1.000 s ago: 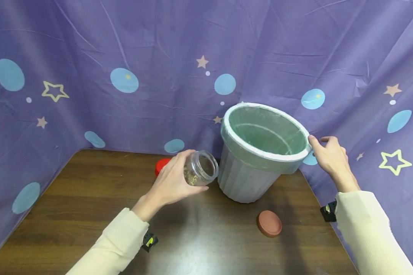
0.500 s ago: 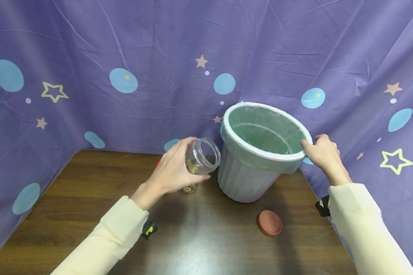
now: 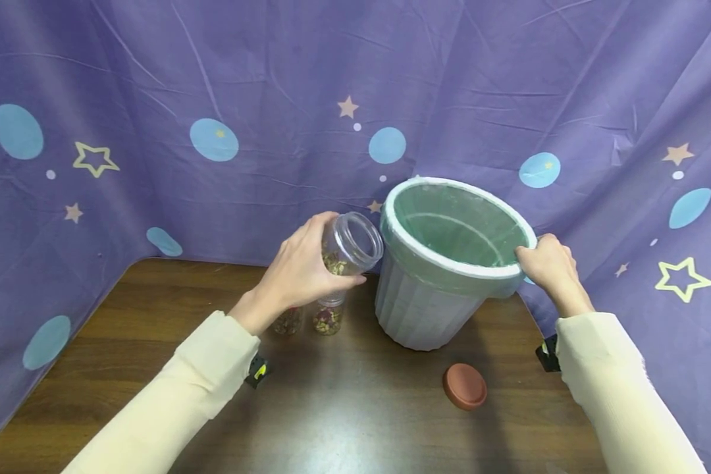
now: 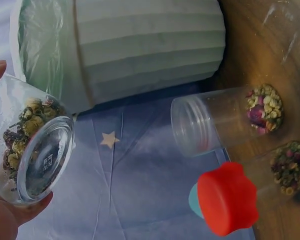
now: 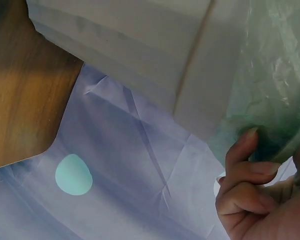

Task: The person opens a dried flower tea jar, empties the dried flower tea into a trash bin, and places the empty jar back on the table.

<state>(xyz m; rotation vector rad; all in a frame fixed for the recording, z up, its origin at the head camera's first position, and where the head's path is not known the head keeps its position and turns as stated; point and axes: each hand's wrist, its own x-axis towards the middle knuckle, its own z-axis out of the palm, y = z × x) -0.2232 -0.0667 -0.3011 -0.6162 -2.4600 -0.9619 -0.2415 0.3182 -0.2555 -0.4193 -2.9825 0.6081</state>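
My left hand (image 3: 299, 270) holds an open clear jar (image 3: 351, 245) above the table, tilted with its mouth toward the bin. Dried yellow flowers lie low inside that jar, as the left wrist view shows. To its right stands a grey ribbed trash bin (image 3: 417, 306) with a thin green liner (image 4: 42, 45) folded over the rim. On the bin's right side, my right hand (image 3: 548, 266) grips the rim, thumb on top and fingers curled outside against the liner. The jar's mouth is close to the rim; whether they touch, I cannot tell.
Behind the left hand stand a lidless jar (image 4: 232, 117) of dried rosebuds and another jar with a red lid (image 4: 227, 197). A reddish-brown round lid (image 3: 465, 386) lies on the wooden table (image 3: 343, 408) before the bin. A purple curtain (image 3: 261, 131) hangs behind.
My left hand has raised the jar toward the bin rim, uncovering the jars behind. My right hand has moved left and closed on the rim. The bin has stayed in place.
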